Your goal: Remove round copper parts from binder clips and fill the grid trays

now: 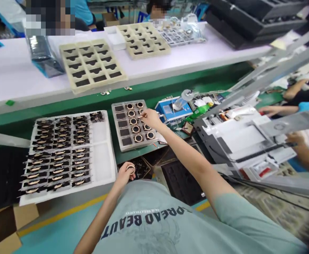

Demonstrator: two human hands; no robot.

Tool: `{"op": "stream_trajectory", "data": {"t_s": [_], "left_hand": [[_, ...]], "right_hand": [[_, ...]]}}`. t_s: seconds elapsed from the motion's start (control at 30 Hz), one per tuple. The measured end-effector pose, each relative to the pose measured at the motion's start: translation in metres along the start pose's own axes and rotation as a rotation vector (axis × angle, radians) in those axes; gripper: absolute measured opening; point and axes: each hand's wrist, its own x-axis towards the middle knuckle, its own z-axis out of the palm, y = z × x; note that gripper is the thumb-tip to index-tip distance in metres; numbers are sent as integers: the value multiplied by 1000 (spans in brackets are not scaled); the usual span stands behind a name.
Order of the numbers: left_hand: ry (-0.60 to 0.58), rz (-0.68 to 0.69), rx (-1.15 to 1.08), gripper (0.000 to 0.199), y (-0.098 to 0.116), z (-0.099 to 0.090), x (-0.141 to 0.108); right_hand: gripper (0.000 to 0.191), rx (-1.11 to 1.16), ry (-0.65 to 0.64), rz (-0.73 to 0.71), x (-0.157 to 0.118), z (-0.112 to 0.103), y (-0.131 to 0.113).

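Note:
My left hand (123, 174) is closed around a round gold-rimmed watch case (130, 169), held near my waist at the table's front edge. My right hand (151, 119) reaches over a clear compartment tray (125, 150). Its fingers are pinched together above the right column, and whatever they grip is hidden. Round dark pieces with gold rims, like the watch case (138, 138), fill the tray's middle and right columns. Flat black inserts (122, 124) show in its left column. Left of this tray, a white foam tray (101, 158) bears rows of gold-and-black parts in thin wrapping.
A blue device (174, 110) and a grey machine (231, 137) stand to the right. Beige compartment trays (93, 65) lie on the white shelf ahead. Below the bench sits a dark bin (138, 166) of small parts. Co-workers' arms (305, 148) show at right.

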Motion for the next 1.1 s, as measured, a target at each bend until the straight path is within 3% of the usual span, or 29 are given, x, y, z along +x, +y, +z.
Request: {"op": "stream_trajectory", "data": {"t_s": [0.07,0.17,0.27,0.43,0.6,0.73,0.97,1.03,1.1], "left_hand": [[13,29,-10,22,2,-8,-5],[36,70,-29,27,1,-22,-12],[73,87,-57,33,-4,-38,-17],[74,66,-96,38,-8,-59,-19],[55,90,-110,38,-4,-62,-14],[96,119,-160,36,-4,-61,-11],[164,130,-382,38,6,-58,-2],[201,152,-423,40,13,-56,5],[229,177,-455,43,20,-53,11]], "right_hand": [[14,-86,-37,-65,29,12,-16],[20,-152,-144,-236,39,30,-39],[23,-181,-214,-317,28,43,-54],[18,-331,-238,-310,17,65,-65],[28,-507,-182,-336,-3,90,-59],[32,-475,-143,-385,-25,103,-47],[31,-274,-44,-316,-29,99,-53],[31,-139,-21,-337,-45,89,-63],[39,22,-97,-440,-74,76,-75]]}}
